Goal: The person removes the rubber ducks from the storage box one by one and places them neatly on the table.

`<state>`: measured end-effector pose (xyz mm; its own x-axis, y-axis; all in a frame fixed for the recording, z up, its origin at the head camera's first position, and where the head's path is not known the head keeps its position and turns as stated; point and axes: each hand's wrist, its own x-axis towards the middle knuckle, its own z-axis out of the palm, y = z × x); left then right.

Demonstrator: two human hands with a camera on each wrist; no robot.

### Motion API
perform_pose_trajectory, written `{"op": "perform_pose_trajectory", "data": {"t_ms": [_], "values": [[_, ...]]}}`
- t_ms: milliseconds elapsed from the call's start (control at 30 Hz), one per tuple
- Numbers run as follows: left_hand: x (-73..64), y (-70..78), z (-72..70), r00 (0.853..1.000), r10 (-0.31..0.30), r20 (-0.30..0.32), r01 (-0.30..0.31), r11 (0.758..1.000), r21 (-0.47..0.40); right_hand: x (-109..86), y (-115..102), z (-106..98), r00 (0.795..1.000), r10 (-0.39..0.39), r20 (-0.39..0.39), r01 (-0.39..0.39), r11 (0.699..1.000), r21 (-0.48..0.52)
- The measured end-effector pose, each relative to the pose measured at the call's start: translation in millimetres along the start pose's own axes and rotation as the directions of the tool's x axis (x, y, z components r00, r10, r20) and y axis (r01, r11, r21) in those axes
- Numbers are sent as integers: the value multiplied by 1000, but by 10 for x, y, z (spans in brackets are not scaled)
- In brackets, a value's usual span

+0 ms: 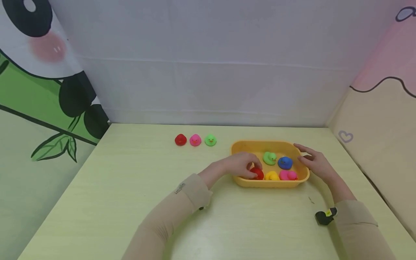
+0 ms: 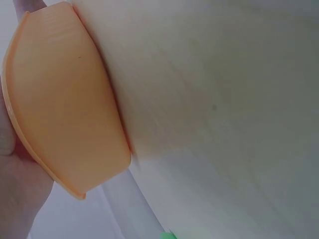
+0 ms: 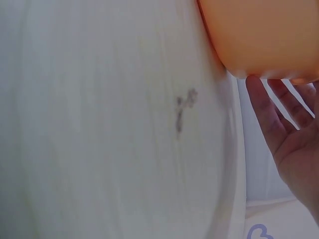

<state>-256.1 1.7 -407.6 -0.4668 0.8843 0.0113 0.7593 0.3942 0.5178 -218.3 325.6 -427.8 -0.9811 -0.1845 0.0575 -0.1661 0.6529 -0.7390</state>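
A yellow-orange plastic basin (image 1: 256, 183) stands on the table, holding several rubber ducks. My left hand (image 1: 241, 165) reaches over its left side and pinches a red rubber duck (image 1: 258, 173) with thumb and fingers. Beside that duck lie a yellow duck (image 1: 272, 176) and a pink duck (image 1: 288, 175). Behind them are a green duck (image 1: 269, 158) and a blue duck (image 1: 285, 163). My right hand (image 1: 317, 164) touches the basin's right end, its fingers extended; the right wrist view shows fingertips at the basin wall (image 3: 264, 40). In the left wrist view the basin wall (image 2: 65, 99) hides the ducks.
Left of the basin, at the back of the table (image 1: 139, 162), a red duck (image 1: 180, 139), a pink duck (image 1: 195, 140) and a green duck (image 1: 210, 140) stand in a row. A pale cloth wall (image 1: 208, 90) rises behind, with printed panels on both sides.
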Motion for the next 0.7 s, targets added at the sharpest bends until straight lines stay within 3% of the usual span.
{"op": "perform_pose_trajectory", "data": {"t_ms": [133, 367, 700], "values": [[-22, 15, -12, 1000, -1, -28, 1, 1000, -7, 0, -4, 1, 1000, 12, -1, -12, 1000, -9], [-112, 73, -99, 995, -77, -57, 72, 993, -98, 3, -12, 6, 1000, 21, 2, -21, 999, -30], [-272, 192, -307, 989, -65, -131, 53, 994, -96, -9, -19, 0, 999, 35, 8, -35, 999, -23]]}}
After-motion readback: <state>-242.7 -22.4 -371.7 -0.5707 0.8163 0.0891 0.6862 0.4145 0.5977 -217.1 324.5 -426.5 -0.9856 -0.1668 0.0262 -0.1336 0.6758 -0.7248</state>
